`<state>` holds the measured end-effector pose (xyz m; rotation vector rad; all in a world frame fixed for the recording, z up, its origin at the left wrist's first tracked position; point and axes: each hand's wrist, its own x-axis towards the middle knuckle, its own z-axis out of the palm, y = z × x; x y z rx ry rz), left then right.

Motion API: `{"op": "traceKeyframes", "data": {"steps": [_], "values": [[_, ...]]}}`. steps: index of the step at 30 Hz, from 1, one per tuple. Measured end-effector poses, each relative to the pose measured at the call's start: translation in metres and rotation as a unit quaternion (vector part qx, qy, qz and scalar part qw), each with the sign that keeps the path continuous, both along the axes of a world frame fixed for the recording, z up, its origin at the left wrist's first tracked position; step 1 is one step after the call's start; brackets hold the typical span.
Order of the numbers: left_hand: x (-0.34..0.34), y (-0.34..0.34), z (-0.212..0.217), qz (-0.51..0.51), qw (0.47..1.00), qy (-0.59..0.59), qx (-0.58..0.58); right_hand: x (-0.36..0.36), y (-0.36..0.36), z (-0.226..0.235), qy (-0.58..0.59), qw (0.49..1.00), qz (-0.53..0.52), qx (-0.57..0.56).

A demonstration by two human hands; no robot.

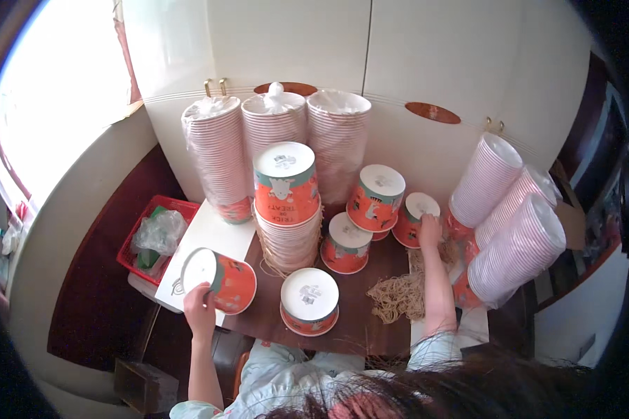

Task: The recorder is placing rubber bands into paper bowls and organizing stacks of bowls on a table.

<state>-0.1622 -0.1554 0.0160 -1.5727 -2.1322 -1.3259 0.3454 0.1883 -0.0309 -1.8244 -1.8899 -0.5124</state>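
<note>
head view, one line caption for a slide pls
Left hand grips a tilted orange paper cup while right hand reaches a small upturned cup, amid tall cup stacks.

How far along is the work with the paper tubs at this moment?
Looks done: several wrapped stacks stand at the back, and more lie at the right. In hand: the left hand holds a tub on its side; the right hand touches an upside-down tub. Left: loose tubs and a pile of string on the table.
</note>
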Motion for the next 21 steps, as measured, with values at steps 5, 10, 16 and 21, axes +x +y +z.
{"op": "traceKeyframes", "data": {"steps": [5,10,16,21], "values": [[0.018,0.024,-0.006,-0.064,0.991,0.107,-0.04,0.002,-0.049,0.036,-0.081,0.989,0.123,0.011],[0.023,0.032,-0.019,-0.087,0.991,0.088,-0.042,-0.018,-0.106,0.049,-0.045,0.974,0.219,-0.022],[0.018,0.027,-0.033,-0.1,0.991,0.075,-0.052,-0.036,-0.129,0.029,0.02,0.974,0.209,-0.082],[0.016,0.018,-0.031,-0.103,0.99,0.073,-0.064,-0.043,-0.12,0.038,-0.065,0.974,0.19,-0.1]]}}
